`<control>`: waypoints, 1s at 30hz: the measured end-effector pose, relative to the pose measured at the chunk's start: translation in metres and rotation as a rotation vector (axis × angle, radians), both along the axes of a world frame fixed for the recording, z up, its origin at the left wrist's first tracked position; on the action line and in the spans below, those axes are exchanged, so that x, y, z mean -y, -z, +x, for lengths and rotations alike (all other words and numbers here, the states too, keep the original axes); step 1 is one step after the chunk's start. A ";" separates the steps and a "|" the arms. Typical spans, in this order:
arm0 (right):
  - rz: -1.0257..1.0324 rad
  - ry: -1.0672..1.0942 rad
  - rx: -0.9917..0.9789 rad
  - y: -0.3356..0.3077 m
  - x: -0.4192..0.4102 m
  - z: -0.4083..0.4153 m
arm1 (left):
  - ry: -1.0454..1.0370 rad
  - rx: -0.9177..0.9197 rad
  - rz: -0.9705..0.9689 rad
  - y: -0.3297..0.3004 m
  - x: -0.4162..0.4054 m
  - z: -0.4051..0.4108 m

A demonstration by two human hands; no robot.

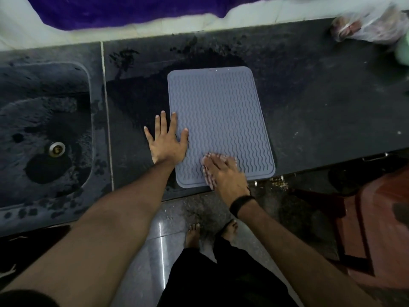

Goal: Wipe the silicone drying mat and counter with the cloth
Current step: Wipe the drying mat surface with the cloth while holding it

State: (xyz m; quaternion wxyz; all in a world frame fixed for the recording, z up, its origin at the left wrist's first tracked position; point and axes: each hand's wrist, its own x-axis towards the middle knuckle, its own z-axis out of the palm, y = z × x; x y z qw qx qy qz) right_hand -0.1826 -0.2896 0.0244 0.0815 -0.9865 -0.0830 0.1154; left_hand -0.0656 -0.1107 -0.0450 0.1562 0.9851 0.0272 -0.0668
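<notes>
Lying flat near the front edge of the dark worktop, the grey silicone drying mat shows wavy ridges and no readable writing. The left hand rests flat with fingers spread, half on the mat's left edge, half on the worktop. The right hand presses a pale cloth onto the mat's near corner with straight fingers. A sink sits left; a plastic bag lies far right, well apart.
</notes>
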 end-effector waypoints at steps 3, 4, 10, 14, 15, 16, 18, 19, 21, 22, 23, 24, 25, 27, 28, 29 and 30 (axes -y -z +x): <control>0.074 0.039 -0.039 -0.011 0.011 0.001 | -0.006 -0.011 0.010 -0.002 0.001 0.002; 0.098 0.065 0.010 -0.015 0.013 0.012 | -0.007 -0.013 0.018 -0.001 0.001 0.002; 0.048 0.017 0.058 -0.020 0.006 0.112 | -0.035 -0.008 0.055 0.002 0.000 0.003; -0.036 -0.069 0.007 0.001 0.007 0.102 | -0.054 -0.005 0.055 0.004 0.000 0.004; -0.041 -0.080 0.034 0.002 0.011 0.091 | -0.056 -0.005 0.056 0.005 0.000 0.004; -0.042 -0.088 0.064 0.002 0.016 0.079 | -0.056 -0.004 0.058 0.005 -0.001 0.005; -0.020 -0.116 0.068 0.000 0.027 0.056 | -0.053 0.002 0.056 0.006 -0.001 0.004; -0.003 -0.140 0.029 -0.002 0.031 0.047 | -0.053 0.001 0.053 0.006 -0.001 0.004; 0.024 -0.156 -0.063 -0.007 0.037 0.038 | -0.057 -0.009 0.047 0.005 -0.002 0.004; 0.048 -0.148 -0.077 -0.012 0.039 0.041 | -0.060 -0.015 0.047 0.005 -0.001 0.004; 0.073 -0.137 -0.066 -0.017 0.039 0.048 | -0.063 -0.018 0.050 0.004 -0.001 0.005; 0.092 -0.128 -0.037 -0.022 0.037 0.060 | -0.064 -0.019 0.054 0.004 -0.001 0.006; 0.104 -0.119 0.006 -0.026 0.033 0.074 | -0.062 -0.019 0.056 0.004 0.000 0.006; 0.123 -0.100 0.074 -0.030 0.022 0.103 | -0.057 -0.020 0.064 0.003 0.000 0.004; 0.127 -0.092 0.080 -0.030 0.015 0.115 | -0.056 -0.021 0.067 0.002 0.001 0.003; 0.116 -0.091 0.064 -0.027 0.007 0.124 | -0.057 -0.019 0.067 0.002 0.001 0.003; 0.088 -0.098 0.031 -0.023 0.001 0.128 | -0.058 -0.015 0.067 0.001 0.002 0.002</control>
